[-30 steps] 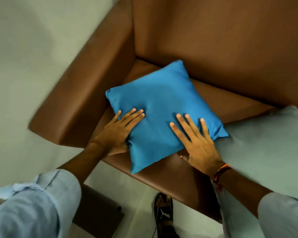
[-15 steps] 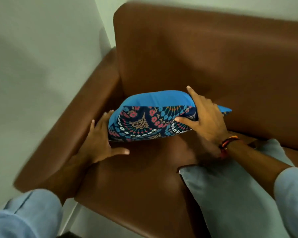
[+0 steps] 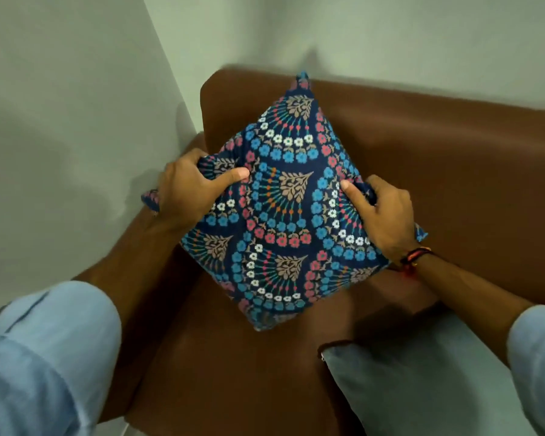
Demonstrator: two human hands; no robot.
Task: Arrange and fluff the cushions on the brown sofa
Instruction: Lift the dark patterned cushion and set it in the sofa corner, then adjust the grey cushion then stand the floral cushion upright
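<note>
A navy cushion with blue, pink and white flower patterns is held up on one corner in the left corner of the brown sofa. Its patterned face is turned toward me and its top corner reaches the top of the backrest. My left hand grips its left edge, thumb on the front. My right hand grips its right edge the same way. A pale grey cushion lies flat on the seat at the lower right.
Pale walls meet in a corner right behind the sofa's left end. The brown armrest runs under my left forearm. Bare seat leather shows below the patterned cushion.
The cushion lay blue side up under both flat palms; I lifted and turned it, and now it stands on a corner with the patterned face toward me, both hands gripping its sides.
</note>
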